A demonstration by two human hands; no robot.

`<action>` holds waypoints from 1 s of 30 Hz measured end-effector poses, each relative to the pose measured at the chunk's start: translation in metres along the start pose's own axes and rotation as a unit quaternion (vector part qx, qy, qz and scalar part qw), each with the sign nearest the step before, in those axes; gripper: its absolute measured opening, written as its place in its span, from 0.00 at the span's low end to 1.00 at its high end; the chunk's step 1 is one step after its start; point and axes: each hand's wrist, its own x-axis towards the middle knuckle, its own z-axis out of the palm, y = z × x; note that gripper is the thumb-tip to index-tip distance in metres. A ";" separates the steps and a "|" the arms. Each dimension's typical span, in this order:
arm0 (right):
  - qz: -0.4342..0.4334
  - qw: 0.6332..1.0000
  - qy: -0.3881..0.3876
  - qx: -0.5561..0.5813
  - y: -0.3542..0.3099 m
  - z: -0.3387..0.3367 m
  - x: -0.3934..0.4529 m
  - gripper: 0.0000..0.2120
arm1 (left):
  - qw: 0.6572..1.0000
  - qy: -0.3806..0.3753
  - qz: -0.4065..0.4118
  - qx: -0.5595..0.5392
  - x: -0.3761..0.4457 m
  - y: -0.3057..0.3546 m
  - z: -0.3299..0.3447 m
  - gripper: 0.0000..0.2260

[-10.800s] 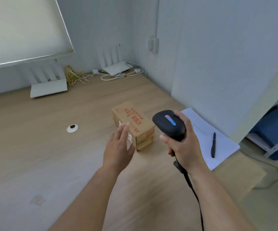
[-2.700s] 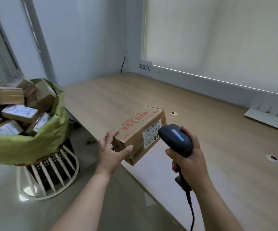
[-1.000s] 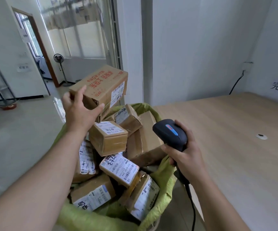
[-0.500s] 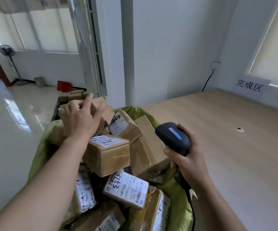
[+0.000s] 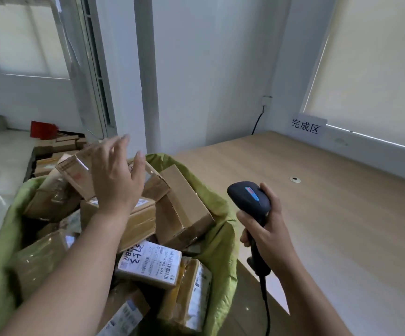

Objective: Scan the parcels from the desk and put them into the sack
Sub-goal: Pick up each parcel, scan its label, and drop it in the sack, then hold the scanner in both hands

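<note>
A green sack (image 5: 217, 207) stands at the desk's left end, heaped with several brown cardboard parcels. The long brown parcel with red print (image 5: 76, 172) lies on top of the heap at the back. My left hand (image 5: 118, 177) hovers just above it with fingers spread, holding nothing. To the right, my right hand (image 5: 268, 229) grips the black barcode scanner (image 5: 250, 197) by its handle above the desk edge, with its cable hanging down. The wooden desk (image 5: 330, 214) shows no parcels in this view.
A white sign with Chinese characters (image 5: 305, 126) sits at the desk's back edge under a window blind. A cable grommet (image 5: 294, 179) is set in the desktop. More boxes (image 5: 58, 147) lie on the floor behind the sack, by a glass door.
My left hand has let go of the long parcel on top of the heap and lifted off it with fingers spread. The view has swung slightly right. The scanner stays in my right hand.
</note>
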 end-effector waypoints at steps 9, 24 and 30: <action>0.041 0.997 0.057 0.012 -0.001 -0.109 -0.033 0.36 | 0.942 -0.241 -0.026 -0.232 -0.096 0.168 0.053 0.20; 0.105 0.973 0.194 0.065 0.015 -0.296 -0.107 0.39 | 0.673 -0.573 -0.004 -0.467 -0.244 0.388 0.099 0.20; 0.128 0.964 0.228 0.047 0.021 -0.340 -0.136 0.38 | 0.604 -0.607 -0.014 -0.517 -0.277 0.433 0.103 0.24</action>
